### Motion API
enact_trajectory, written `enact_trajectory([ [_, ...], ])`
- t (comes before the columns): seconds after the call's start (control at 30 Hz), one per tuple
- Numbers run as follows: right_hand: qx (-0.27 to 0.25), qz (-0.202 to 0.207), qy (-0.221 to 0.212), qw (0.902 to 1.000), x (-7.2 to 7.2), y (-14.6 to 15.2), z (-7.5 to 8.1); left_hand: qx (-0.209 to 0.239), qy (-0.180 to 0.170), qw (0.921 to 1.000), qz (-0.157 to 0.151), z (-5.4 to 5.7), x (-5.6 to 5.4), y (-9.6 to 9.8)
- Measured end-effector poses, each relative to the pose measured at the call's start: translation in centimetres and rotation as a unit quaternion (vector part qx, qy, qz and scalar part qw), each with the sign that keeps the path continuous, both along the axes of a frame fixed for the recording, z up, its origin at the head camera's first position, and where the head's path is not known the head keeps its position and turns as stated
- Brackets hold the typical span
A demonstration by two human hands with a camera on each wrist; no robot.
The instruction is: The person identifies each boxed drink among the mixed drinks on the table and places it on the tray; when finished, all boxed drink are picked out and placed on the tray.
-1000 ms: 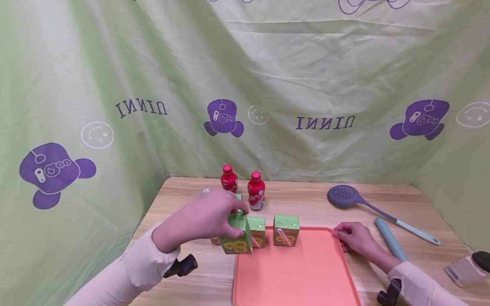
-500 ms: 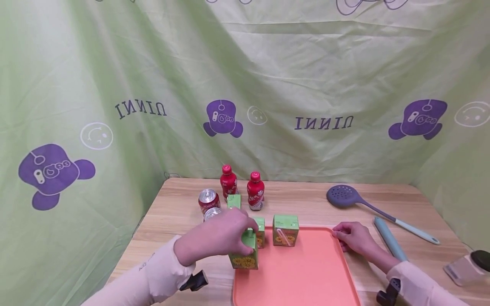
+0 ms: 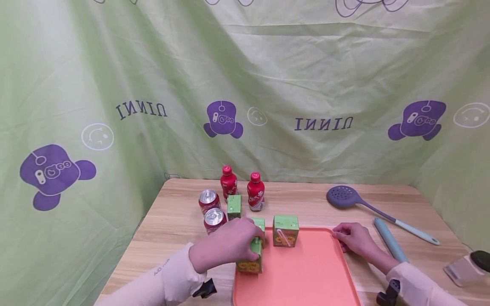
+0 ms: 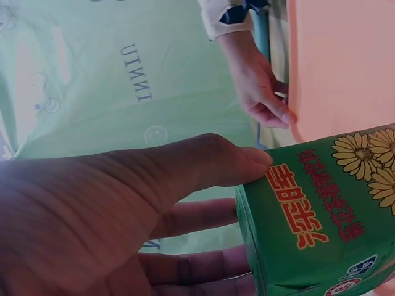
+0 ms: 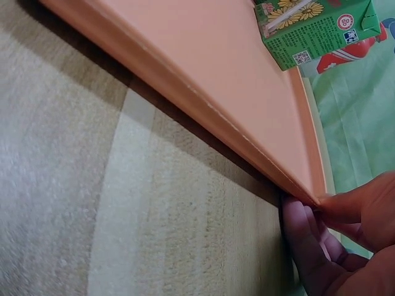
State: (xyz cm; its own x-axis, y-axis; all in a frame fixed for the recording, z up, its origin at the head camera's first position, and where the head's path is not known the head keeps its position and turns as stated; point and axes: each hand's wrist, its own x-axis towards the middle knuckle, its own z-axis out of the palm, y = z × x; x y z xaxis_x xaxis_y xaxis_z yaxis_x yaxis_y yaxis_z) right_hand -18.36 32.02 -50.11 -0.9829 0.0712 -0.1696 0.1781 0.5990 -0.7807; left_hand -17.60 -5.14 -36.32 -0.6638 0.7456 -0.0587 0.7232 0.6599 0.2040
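My left hand point(image 3: 231, 241) grips a green drink carton point(image 3: 250, 264) from above, at the left side of the pink tray point(image 3: 302, 276). In the left wrist view the thumb lies along the edge of this carton point(image 4: 321, 216), which has yellow flowers on it. Just behind it a second carton point(image 3: 260, 223) is partly hidden by the hand. Another carton point(image 3: 285, 231) with a straw stands by the tray's back edge. My right hand point(image 3: 356, 238) pinches the tray's back right corner; the right wrist view shows thumb and fingers on the rim point(image 5: 302, 188).
Left of the tray stand two soda cans point(image 3: 209, 199), another green carton point(image 3: 234, 207) and two red bottles point(image 3: 255, 191). A slotted skimmer point(image 3: 344, 196), a blue-green rod point(image 3: 390, 240) and a black-lidded jar point(image 3: 468, 267) lie on the right.
My left hand has moved right and nearer, bringing the held carton to the tray's left side and uncovering the soda cans. My right hand stays at the tray's corner.
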Motion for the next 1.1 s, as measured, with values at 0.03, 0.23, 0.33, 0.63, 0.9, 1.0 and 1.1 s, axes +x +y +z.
enact_trajectory([
  [0.03,0.000,0.001,0.000,1.0000,0.0,0.0,0.0,-0.002,0.003,1.0000,0.001,-0.2,0.0,0.0],
  [0.23,0.005,0.002,-0.001,1.0000,-0.1,0.2,-0.1,-0.007,0.014,0.9999,0.003,-0.8,-0.1,0.2],
  [0.33,0.007,0.001,0.002,1.0000,-0.1,0.1,-0.1,-0.009,0.010,0.9999,0.002,-0.9,0.0,0.3],
  [0.63,0.003,0.006,0.002,1.0000,0.0,0.0,0.0,-0.015,0.027,0.9995,-0.004,-1.2,0.0,0.7],
  [0.9,0.007,0.004,0.000,1.0000,-0.1,0.0,0.1,-0.012,0.033,0.9994,-0.004,-1.5,0.2,0.9],
  [1.0,0.006,0.001,-0.002,1.0000,0.0,0.0,0.2,-0.011,0.034,0.9993,-0.007,-1.6,0.2,1.0],
  [1.1,0.004,0.001,-0.004,1.0000,0.0,0.0,0.1,-0.011,0.030,0.9995,-0.008,-1.8,0.2,1.1],
])
